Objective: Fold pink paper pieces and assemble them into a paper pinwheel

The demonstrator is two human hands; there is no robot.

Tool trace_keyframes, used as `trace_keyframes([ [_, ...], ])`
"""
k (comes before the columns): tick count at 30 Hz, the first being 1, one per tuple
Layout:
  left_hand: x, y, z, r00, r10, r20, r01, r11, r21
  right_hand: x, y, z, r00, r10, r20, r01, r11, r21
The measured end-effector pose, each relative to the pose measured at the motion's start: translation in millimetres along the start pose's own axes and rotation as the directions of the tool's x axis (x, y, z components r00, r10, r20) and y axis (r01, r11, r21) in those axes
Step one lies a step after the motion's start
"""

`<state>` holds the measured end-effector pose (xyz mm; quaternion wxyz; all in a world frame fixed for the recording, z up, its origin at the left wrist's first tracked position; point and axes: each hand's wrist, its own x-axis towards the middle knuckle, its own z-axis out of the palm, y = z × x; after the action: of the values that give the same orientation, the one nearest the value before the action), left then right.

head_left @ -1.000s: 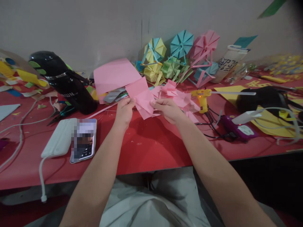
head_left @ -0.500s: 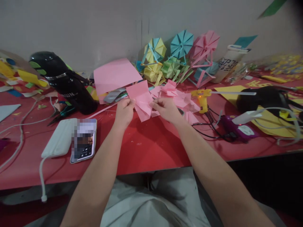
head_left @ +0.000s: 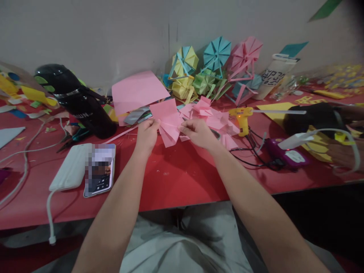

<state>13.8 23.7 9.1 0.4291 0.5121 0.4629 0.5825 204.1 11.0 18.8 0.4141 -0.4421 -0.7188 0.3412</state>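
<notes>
Both hands hold one folded pink paper (head_left: 168, 125) just above the red table. My left hand (head_left: 148, 134) pinches its left edge between thumb and fingers. On the other edge, my right hand (head_left: 197, 132) is closed in a pinch. Creases fan out across the paper between the two hands. Behind and right of my right hand lies a pile of folded pink paper pieces (head_left: 218, 121). A large flat pink sheet (head_left: 139, 91) sits behind my left hand.
A yellow glue gun (head_left: 242, 120) stands right of the pile, its cord near a purple power socket (head_left: 288, 153). Folded paper lanterns (head_left: 217, 53) lean against the wall. At left are a black bottle (head_left: 82, 106), a white power bank (head_left: 71, 167) and a phone (head_left: 101, 170). Another person's hand (head_left: 345, 149) is at far right.
My hands and the pink paper stay nearly in place. Another person's hand has come in at the far right, over the yellow paper.
</notes>
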Motion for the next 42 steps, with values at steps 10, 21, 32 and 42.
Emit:
trace_keyframes([
  [10,-14,7,15.7,0.999,0.045,0.013,-0.044,0.997,-0.071,-1,1,11,0.997,0.066,-0.031,-0.062,0.991,0.117],
  [21,-8,9,12.0,1.000,-0.002,0.016,0.005,0.980,-0.199,2,3,8,0.998,0.056,-0.041,-0.049,0.987,0.152],
  [32,-6,7,7.4,0.973,0.197,0.116,-0.178,0.971,-0.160,-2,-2,6,0.993,0.111,-0.046,-0.094,0.959,0.269],
  [42,-11,16,3.3,0.970,0.072,0.233,-0.038,0.989,-0.144,6,4,7,0.953,0.280,-0.119,-0.132,0.733,0.667],
])
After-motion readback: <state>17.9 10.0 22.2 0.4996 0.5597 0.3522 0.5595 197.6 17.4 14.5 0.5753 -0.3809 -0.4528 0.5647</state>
